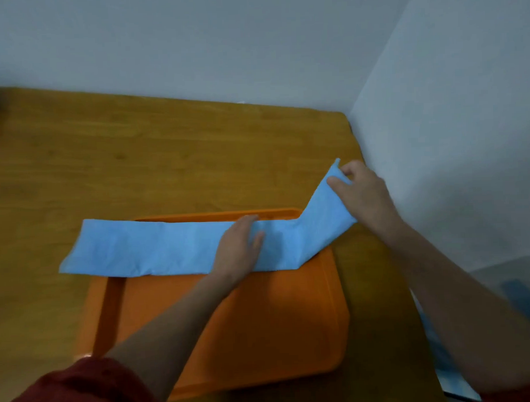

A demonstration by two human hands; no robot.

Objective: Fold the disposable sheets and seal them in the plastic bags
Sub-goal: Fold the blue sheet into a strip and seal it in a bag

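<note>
A light blue disposable sheet, folded into a long strip, lies across the far part of an orange tray. Its left end hangs past the tray onto the wooden table. My left hand presses flat on the middle of the strip, fingers straight. My right hand pinches the strip's right end and lifts it up off the tray, so the strip bends upward at the right.
White walls close the table in at the back and on the right. Blue packaged material shows at the lower right beside the table edge. A dark red sleeve covers my left upper arm.
</note>
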